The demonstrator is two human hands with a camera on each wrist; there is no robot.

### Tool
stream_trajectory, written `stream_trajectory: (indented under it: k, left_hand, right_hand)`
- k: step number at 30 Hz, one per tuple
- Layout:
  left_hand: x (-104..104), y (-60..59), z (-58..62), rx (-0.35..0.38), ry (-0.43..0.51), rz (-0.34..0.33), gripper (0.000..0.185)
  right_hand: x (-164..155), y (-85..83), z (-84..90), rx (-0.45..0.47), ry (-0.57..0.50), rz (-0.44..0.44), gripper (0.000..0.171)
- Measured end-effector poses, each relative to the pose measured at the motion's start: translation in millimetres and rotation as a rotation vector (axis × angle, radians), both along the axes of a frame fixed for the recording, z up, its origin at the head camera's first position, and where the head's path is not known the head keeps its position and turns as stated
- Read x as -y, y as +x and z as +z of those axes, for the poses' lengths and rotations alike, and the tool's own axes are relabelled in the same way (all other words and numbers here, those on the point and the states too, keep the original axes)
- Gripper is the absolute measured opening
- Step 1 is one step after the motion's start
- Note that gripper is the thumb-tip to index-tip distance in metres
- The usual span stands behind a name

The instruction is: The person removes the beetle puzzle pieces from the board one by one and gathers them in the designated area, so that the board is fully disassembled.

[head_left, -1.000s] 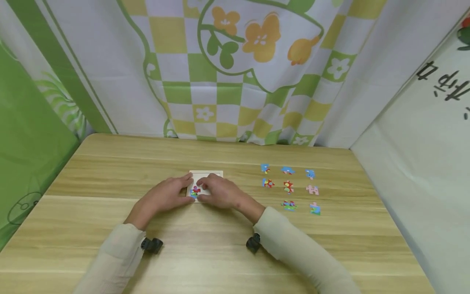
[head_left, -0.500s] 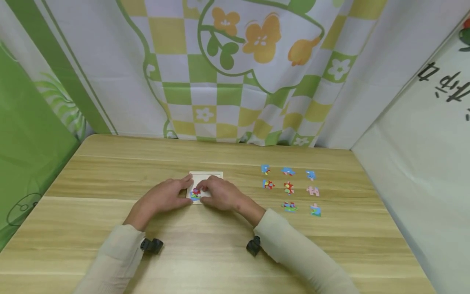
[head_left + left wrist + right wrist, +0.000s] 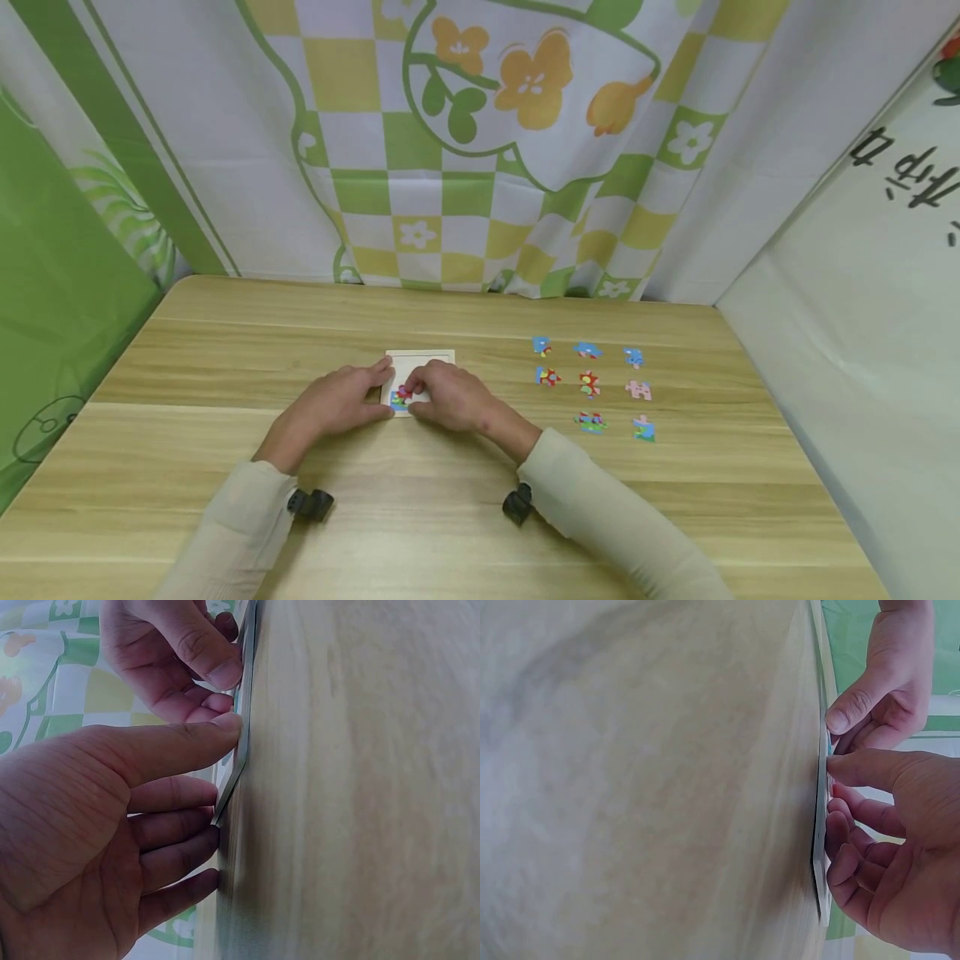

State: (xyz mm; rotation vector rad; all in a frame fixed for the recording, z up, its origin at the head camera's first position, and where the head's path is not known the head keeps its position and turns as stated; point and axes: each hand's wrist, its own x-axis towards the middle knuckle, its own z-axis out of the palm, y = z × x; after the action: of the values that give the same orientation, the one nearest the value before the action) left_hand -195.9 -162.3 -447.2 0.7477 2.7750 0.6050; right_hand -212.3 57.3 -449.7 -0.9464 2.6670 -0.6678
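Note:
A small pale puzzle tray (image 3: 420, 353) lies on the table before me. In its near left corner shows a jigsaw piece (image 3: 397, 402) in blue, green and red, partly covered by fingers. My left hand (image 3: 335, 400) steadies the tray: thumb at the near rim, straight fingers along the left side, as the left wrist view shows beside the tray edge (image 3: 231, 780). My right hand (image 3: 453, 396) reaches over the tray from the right, curled fingers and thumb pinching at the piece. In the right wrist view a bit of red shows by its index fingertip (image 3: 838, 792).
Several loose jigsaw pieces (image 3: 589, 383) lie in rows on the wooden table (image 3: 450, 517), right of the tray. A patterned curtain (image 3: 465, 200) hangs along the table's far edge. A white panel (image 3: 847, 292) borders the right side.
My right fingertips have come down closer to the thumb over the jigsaw piece, which has shifted slightly inside the tray's corner. The left hand and the tray stay nearly still.

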Motion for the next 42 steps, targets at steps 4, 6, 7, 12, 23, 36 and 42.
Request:
stream_trajectory:
  k: [4, 6, 7, 12, 23, 36, 42]
  left_hand:
    - [0.0, 0.4, 0.5, 0.003, -0.007, 0.001, 0.073]
    - [0.3, 0.7, 0.7, 0.002, -0.007, 0.001, 0.072]
    - [0.4, 0.8, 0.8, 0.002, -0.007, 0.001, 0.072]
    - [0.4, 1.4, 1.0, 0.001, -0.003, 0.004, 0.073]
    - [-0.2, 0.5, 1.0, 0.011, -0.001, 0.01, 0.074]
    - [-0.6, -1.5, -0.5, 0.016, -0.009, 0.002, 0.07]
    - [-2.1, -2.1, 0.2, 0.029, -0.007, 0.01, 0.071]
  right_hand:
    - [1.1, 0.0, 0.1, 0.014, -0.013, -0.013, 0.021]
    - [1.5, -0.1, -0.4, 0.019, -0.032, -0.018, 0.02]
    - [1.7, -0.2, -0.7, 0.016, -0.044, -0.019, 0.018]
    - [2.8, -1.0, -2.4, -0.005, -0.125, -0.041, 0.01]
    - [6.8, -1.1, -1.0, -0.029, -0.162, -0.093, 0.01]
    - [-3.1, -6.0, 6.0, 0.022, -0.202, -0.151, 0.008]
    - [-23.6, -7.2, 13.6, 0.109, -0.281, -0.193, 0.008]
